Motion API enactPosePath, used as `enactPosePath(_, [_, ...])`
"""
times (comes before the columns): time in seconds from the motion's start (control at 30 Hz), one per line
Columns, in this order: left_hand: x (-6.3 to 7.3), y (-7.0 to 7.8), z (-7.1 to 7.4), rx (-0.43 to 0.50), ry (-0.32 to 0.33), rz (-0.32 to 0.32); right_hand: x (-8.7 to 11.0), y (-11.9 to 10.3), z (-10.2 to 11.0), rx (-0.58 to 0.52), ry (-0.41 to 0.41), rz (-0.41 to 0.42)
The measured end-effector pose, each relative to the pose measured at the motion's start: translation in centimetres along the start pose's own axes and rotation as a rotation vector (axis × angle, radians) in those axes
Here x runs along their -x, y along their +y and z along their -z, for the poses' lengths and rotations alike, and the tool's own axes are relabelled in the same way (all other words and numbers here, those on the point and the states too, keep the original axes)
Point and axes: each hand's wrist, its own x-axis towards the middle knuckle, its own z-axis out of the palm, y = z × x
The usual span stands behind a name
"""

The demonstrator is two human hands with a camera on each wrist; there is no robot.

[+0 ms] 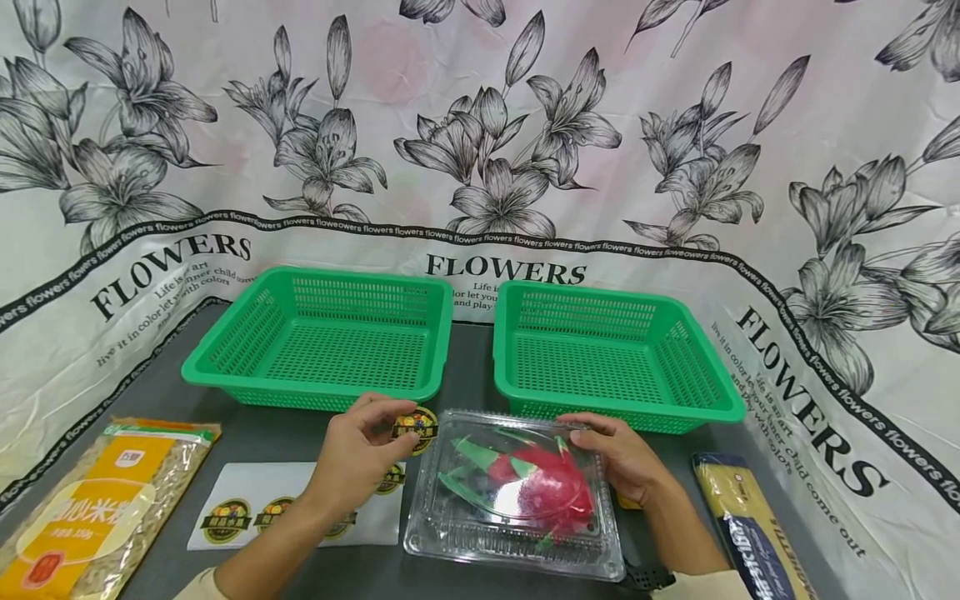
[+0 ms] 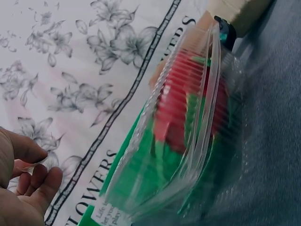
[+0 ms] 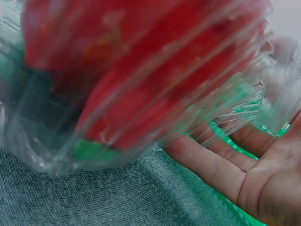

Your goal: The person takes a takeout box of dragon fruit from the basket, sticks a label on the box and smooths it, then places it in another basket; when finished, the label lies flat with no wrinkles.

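My left hand (image 1: 351, 461) pinches a round black-and-gold fruit sticker (image 1: 424, 422) between thumb and fingers, just left of a clear plastic clamshell box (image 1: 442, 537). In the left wrist view the sticker (image 2: 32, 165) shows only edge-on. Inside the closed box lies a red dragon fruit (image 1: 551, 487) with green scales. My right hand (image 1: 628, 460) holds the box by its far right corner, the thumb on the lid. Seen from the right wrist, the fingers (image 3: 211, 162) lie against the box's side. A white sticker sheet (image 1: 255, 483) bearing several similar stickers lies under my left forearm.
Two green baskets (image 1: 318, 392) (image 1: 615, 408) stand side by side at the back. At the left lies a yellow-labelled bag (image 1: 112, 508); at the right, a spaghetti pack (image 1: 750, 525). Something small and orange (image 1: 628, 502) shows partly beside my right wrist. A flower-printed cloth (image 1: 495, 150) hangs behind.
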Motion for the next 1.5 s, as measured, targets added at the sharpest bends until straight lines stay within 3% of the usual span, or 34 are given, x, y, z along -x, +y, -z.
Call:
enactPosePath(0.2, [-0.4, 0.3, -2.0, 0.105, -0.052, 0.056, 0.1, 0.1, 0.1, -0.005, 0.000, 0.004])
enactPosePath(0.4, [-0.4, 0.1, -3.6, 0.131, -0.085, 0.072, 0.0, 0.0, 0.0, -0.010, -0.004, 0.006])
enactPosePath(0.77, [-0.6, 0.3, -6.1, -0.008, -0.099, 0.028, 0.1, -0.3, -0.1, -0.013, -0.026, 0.018])
enactPosePath(1.27, [-0.9, 0.1, -9.0, -0.095, -0.179, -0.075, -0.1, 0.0, -0.2, -0.048, -0.026, 0.009])
enactPosePath(1.5, [-0.7, -0.3, -9.9, -0.205, -0.179, -0.117, -0.1, 0.1, -0.1, -0.045, -0.025, 0.018])
